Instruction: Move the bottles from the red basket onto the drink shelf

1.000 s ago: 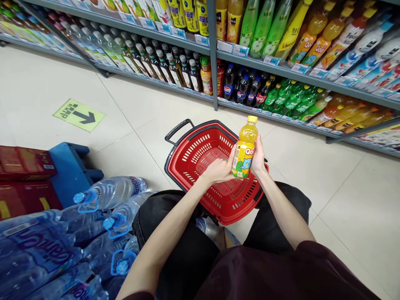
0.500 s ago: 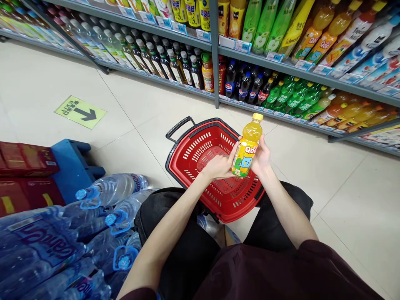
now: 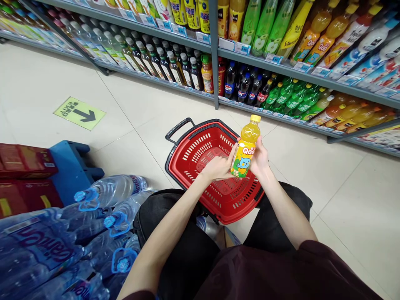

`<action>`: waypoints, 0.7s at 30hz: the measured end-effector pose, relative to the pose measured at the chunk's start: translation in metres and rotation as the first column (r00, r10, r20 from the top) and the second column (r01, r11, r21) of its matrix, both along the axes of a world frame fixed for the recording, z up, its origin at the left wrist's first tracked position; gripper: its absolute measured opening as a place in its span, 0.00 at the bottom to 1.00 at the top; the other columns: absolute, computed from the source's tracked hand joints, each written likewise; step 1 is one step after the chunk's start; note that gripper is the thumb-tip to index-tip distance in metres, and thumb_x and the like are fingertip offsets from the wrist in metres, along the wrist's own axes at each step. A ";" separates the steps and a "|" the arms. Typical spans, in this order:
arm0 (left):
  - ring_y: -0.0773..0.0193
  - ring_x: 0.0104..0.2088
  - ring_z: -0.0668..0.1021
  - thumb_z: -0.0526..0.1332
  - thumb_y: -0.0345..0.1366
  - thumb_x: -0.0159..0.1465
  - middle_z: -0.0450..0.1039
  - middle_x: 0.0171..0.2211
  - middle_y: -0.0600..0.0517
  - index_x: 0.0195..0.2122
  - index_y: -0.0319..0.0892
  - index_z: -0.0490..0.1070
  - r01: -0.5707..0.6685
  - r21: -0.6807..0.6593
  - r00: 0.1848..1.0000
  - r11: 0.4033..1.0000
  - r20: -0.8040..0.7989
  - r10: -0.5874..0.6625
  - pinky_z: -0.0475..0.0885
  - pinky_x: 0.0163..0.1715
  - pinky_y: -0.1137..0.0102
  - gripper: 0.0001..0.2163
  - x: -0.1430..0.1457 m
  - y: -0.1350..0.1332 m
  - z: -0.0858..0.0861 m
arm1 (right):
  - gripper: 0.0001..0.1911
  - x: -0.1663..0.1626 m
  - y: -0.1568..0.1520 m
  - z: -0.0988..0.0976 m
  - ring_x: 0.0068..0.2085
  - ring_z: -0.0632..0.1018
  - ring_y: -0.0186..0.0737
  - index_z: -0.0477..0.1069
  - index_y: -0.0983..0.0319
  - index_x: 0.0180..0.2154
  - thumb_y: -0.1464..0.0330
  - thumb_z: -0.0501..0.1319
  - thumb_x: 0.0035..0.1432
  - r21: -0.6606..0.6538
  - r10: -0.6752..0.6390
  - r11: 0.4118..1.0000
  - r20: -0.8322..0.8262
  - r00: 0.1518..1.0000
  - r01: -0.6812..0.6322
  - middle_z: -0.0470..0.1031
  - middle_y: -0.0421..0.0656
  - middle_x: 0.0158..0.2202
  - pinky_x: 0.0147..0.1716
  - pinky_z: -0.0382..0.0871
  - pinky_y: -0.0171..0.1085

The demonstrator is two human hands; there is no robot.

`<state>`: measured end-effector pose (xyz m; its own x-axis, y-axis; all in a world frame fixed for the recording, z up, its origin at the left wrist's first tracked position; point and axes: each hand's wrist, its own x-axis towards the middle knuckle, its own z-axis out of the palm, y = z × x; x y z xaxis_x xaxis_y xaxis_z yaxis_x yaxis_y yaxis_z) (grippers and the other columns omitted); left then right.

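Between my hands stands a Qoo juice bottle [image 3: 245, 150], yellow with a yellow cap, its label with a blue cartoon figure facing me and its top leaning slightly right. My left hand [image 3: 218, 164] grips its left side, with the thumb along the edge of the label. On the other side my right hand [image 3: 260, 156] is closed against the bottle, its fingers partly hidden behind it. Below both hands sits a red shopping basket [image 3: 193, 152] with slotted walls and black trim, between my knees. Its black handle [image 3: 179, 129] sticks out at the upper left.
Shelves [image 3: 300, 68] of drink bottles run along the far side. At the lower left are packs of large water bottles [image 3: 37, 246], a blue pallet [image 3: 71, 166] and red cartons [image 3: 28, 179]. A yellow arrow sign [image 3: 79, 113] is stuck to the tiled floor.
Both hands still hold the bottle; it has shifted very slightly left and down in view. The basket has stayed in place.
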<state>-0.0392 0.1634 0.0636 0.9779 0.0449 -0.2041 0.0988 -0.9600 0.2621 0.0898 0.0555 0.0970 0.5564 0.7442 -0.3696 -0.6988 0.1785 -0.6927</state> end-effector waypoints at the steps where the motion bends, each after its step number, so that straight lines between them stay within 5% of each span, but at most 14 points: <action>1: 0.41 0.35 0.85 0.48 0.68 0.67 0.82 0.33 0.32 0.72 0.14 0.29 -0.002 -0.003 1.000 1.000 0.001 0.002 0.72 0.34 0.61 0.57 0.000 0.000 0.000 | 0.26 0.000 0.000 0.000 0.51 0.83 0.50 0.77 0.56 0.43 0.42 0.64 0.57 -0.005 -0.002 1.000 -0.002 1.000 0.002 0.85 0.45 0.41 0.50 0.79 0.50; 7: 0.39 0.35 0.85 0.50 0.66 0.67 0.81 0.33 0.30 0.72 0.13 0.31 -0.013 -0.074 1.000 0.997 0.018 0.014 0.74 0.35 0.59 0.56 0.001 0.001 -0.003 | 0.26 0.001 0.000 -0.002 0.51 0.83 0.50 0.77 0.56 0.41 0.41 0.65 0.56 -0.001 0.003 1.000 0.016 1.000 -0.003 0.84 0.44 0.40 0.49 0.80 0.50; 11: 0.42 0.35 0.85 0.60 0.61 0.65 0.82 0.38 0.31 0.73 0.21 0.26 -0.060 -0.331 0.995 0.942 0.057 0.083 0.77 0.38 0.57 0.57 -0.001 -0.001 -0.004 | 0.29 0.003 0.001 -0.003 0.48 0.84 0.49 0.78 0.56 0.43 0.39 0.60 0.58 -0.037 -0.009 0.999 0.055 0.998 0.011 0.84 0.45 0.38 0.47 0.80 0.49; 13: 0.45 0.42 0.85 0.66 0.55 0.63 0.80 0.49 0.32 0.75 0.31 0.21 -0.065 -0.582 0.985 0.811 0.094 0.146 0.78 0.43 0.56 0.59 -0.001 -0.006 -0.001 | 0.31 0.004 0.002 -0.003 0.46 0.84 0.47 0.78 0.56 0.45 0.38 0.57 0.60 -0.031 -0.045 0.998 0.070 0.997 0.047 0.84 0.45 0.39 0.46 0.81 0.48; 16: 0.47 0.58 0.79 0.71 0.51 0.60 0.63 0.68 0.30 0.75 0.44 0.19 -0.011 -0.876 0.967 0.481 0.112 0.227 0.78 0.52 0.56 0.61 0.000 -0.012 0.006 | 0.33 0.007 0.003 0.000 0.44 0.84 0.46 0.77 0.57 0.45 0.37 0.55 0.60 0.003 -0.096 0.995 0.060 0.994 0.096 0.84 0.45 0.40 0.44 0.81 0.46; 18: 0.46 0.64 0.74 0.69 0.50 0.63 0.55 0.72 0.31 0.76 0.48 0.22 -0.024 -0.968 0.973 0.249 0.034 0.227 0.79 0.52 0.55 0.56 0.002 -0.013 0.010 | 0.33 0.010 0.003 0.002 0.43 0.84 0.45 0.77 0.57 0.45 0.37 0.54 0.60 0.028 -0.129 0.991 0.055 0.990 0.128 0.84 0.44 0.41 0.43 0.81 0.44; 21: 0.47 0.61 0.76 0.61 0.43 0.70 0.60 0.70 0.33 0.77 0.49 0.35 -0.183 -0.982 0.968 -0.047 -0.189 0.164 0.81 0.49 0.53 0.42 0.006 -0.012 0.017 | 0.32 0.014 0.000 0.004 0.40 0.84 0.42 0.78 0.55 0.46 0.38 0.54 0.61 0.052 -0.180 0.983 0.069 0.981 0.177 0.84 0.42 0.40 0.41 0.81 0.42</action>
